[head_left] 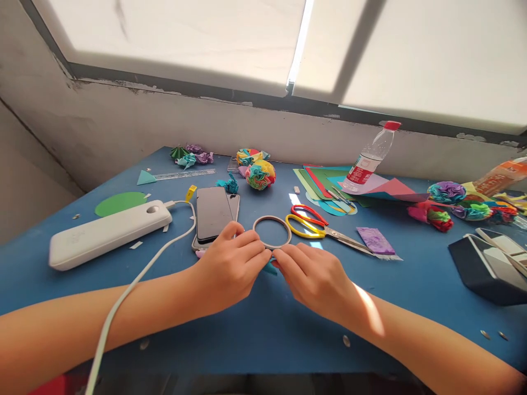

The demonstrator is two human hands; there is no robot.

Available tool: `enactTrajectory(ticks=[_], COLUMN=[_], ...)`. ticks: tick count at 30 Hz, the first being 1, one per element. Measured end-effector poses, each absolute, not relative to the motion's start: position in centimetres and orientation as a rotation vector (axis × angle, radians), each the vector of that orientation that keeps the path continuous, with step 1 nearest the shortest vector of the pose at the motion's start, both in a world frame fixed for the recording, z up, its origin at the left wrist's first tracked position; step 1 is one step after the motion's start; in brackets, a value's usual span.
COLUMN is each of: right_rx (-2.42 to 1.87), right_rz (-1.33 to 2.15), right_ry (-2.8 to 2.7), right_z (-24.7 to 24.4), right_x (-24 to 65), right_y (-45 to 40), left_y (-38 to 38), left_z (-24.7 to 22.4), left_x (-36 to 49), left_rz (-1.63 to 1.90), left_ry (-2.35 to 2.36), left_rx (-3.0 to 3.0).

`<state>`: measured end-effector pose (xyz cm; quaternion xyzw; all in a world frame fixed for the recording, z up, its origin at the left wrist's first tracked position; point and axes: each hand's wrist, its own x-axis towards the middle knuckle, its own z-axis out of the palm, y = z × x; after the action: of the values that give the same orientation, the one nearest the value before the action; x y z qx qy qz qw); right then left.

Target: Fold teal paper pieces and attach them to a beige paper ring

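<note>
My left hand and my right hand meet fingertip to fingertip over the blue table. Both have their fingers closed in a pinch around a small teal piece of paper, mostly hidden beneath the fingers. Just beyond the fingertips lies a thin grey-brown ring, which looks like a nearly used-up tape roll; whether the fingers touch it I cannot tell. Scissors with one red and one yellow handle rest to the right of the ring. Two stacked phones lie beyond my left hand.
A white power bank sits left, its cable crossing my left forearm. Coloured paper sheets bear a bottle. A purple packet, a black box, a green paper disc and crumpled paper flowers lie around.
</note>
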<state>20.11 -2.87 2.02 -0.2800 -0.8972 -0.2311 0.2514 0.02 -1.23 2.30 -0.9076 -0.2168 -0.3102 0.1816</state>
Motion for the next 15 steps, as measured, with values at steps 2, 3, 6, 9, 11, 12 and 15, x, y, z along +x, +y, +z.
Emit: enactTrajectory(ticks=[2, 3, 6, 9, 11, 12, 15], right_rx=[-0.709, -0.704, -0.760, -0.881, -1.001, -1.052, -1.103], right_rz=[-0.726, -0.722, -0.524, -0.144, 0.171, 0.311, 0.459], right_ry=[-2.437, -2.442, -2.477, -2.452, -2.387, -2.356, -2.314], right_z=[2.08, 2.08, 1.94, 1.83, 1.90, 1.97, 2.09], right_x=[20.10, 20.14, 20.32, 20.41, 20.43, 20.44, 20.51], right_y=[-3.03, -3.10, -3.22, -3.10, -2.89, -2.77, -2.52], left_y=[-1.43, -1.49, -1.51, -1.34, -1.22, -1.17, -1.15], left_z=[2.10, 2.03, 1.93, 1.82, 1.76, 1.76, 1.96], left_x=[0.10, 0.15, 0.30, 0.35, 0.33, 0.32, 0.32], left_rz=[-0.850, -0.837, -0.826, -0.851, -0.853, -0.843, -0.814], left_ry=[-0.610, -0.595, -0.479, -0.352, -0.296, -0.278, -0.289], left_rx=[-2.556, -2.548, -2.459, -2.350, -2.333, -2.339, -2.395])
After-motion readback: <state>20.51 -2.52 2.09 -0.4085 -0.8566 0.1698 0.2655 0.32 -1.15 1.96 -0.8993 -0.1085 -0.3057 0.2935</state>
